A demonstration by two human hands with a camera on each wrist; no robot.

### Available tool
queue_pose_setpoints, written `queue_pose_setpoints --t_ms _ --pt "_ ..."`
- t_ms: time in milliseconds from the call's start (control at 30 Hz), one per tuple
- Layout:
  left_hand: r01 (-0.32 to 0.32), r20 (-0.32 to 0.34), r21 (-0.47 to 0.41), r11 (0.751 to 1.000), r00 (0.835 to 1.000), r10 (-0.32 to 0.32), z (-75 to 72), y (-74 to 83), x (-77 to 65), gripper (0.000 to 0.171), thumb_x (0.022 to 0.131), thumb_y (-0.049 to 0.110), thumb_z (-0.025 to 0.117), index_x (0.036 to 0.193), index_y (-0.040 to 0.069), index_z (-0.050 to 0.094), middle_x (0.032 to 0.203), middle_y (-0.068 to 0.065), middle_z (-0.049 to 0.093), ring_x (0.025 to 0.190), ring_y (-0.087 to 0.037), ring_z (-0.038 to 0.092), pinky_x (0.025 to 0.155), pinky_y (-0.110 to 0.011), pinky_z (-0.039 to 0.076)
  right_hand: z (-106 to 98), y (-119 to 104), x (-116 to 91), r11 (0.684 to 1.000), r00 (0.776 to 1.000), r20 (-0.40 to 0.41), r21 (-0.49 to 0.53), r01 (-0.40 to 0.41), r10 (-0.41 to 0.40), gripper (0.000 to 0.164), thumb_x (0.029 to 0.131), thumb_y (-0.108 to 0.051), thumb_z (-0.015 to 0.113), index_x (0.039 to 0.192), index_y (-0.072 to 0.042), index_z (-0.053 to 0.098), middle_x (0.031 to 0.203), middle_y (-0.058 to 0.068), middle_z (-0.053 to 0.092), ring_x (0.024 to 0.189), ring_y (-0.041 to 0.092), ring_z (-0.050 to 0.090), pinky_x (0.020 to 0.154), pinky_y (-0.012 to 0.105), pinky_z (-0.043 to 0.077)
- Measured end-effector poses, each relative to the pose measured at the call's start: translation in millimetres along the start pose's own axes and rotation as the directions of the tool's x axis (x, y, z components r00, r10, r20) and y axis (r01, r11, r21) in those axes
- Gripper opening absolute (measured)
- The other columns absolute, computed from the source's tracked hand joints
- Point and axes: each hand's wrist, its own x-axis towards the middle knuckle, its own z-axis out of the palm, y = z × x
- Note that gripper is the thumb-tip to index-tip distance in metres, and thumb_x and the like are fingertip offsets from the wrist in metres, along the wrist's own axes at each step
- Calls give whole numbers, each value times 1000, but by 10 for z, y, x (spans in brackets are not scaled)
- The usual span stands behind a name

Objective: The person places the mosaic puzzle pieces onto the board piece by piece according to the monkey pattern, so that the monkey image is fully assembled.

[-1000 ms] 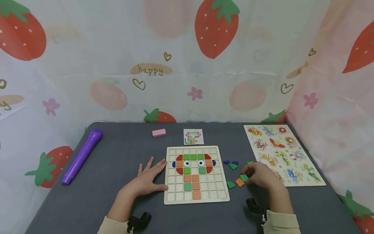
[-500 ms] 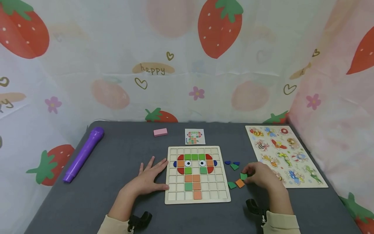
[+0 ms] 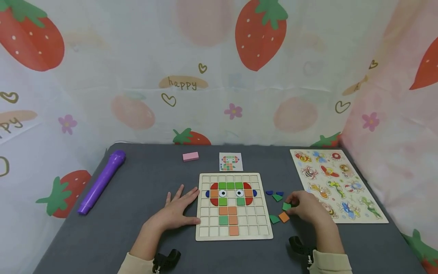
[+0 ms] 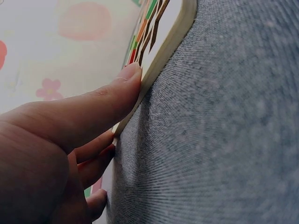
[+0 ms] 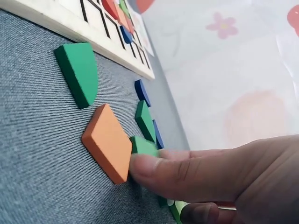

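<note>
The left hand [image 3: 176, 209] lies at the left side of a wooden grid board [image 3: 251, 220], fingers extended. In the left wrist view its thumb [image 4: 110, 100] presses against the board's edge. Colored tiles on the board form a shape with two round eyes. Right of the board, the right hand [image 3: 306, 207] pinches a small green tile [image 3: 286, 206] between thumb and fingers, low over the table. The right wrist view shows the thumb [image 5: 163, 170] on that tile, right beside an orange square tile [image 5: 108, 142]. A green curved-edge tile [image 5: 80, 74] lies nearer the board.
Two blue half-round tiles [image 3: 269, 192] and another green tile [image 3: 277, 198] lie beyond the orange one. A picture card [image 3: 231, 168] and a pink block [image 3: 190, 156] are behind the board. A purple microphone-shaped stick [image 3: 102, 182] lies left; an insect puzzle board [image 3: 323, 180] lies right.
The green tile at the right fingertips has shifted away from the orange tile, toward the back. A green piece beyond those fingers is now covered in the head view. The left hand keeps its place.
</note>
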Motion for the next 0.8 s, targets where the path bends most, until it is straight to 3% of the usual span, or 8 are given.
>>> queue_pose_setpoints --t_ms 200,500,800 --pt "-4 1 -8 1000 1000 4 -6 7 -6 98 82 52 79 161 21 29 168 0 24 157 -39 -6 117 -70 -11 14 -7 -8 1000 999 -28 5 25 -24 19 86 -12 80 93 -9 63 87 3 60 77 20 52 67 36 42" --pt "10 2 5 1000 1000 -10 -11 19 -17 98 82 52 80 161 21 29 168 0 24 157 -38 -5 118 -69 -10 26 -137 -32 998 991 -114 -34 61 -64 14 91 -20 76 93 -13 64 87 2 64 74 18 54 65 34 43" --pt "6 -1 4 1000 1000 -6 -11 19 -11 98 82 52 80 161 21 30 168 0 25 157 -38 -5 118 -69 -10 172 -473 -23 977 964 -160 -29 213 -214 14 94 -17 72 107 -12 73 94 2 71 73 12 58 63 31 49"
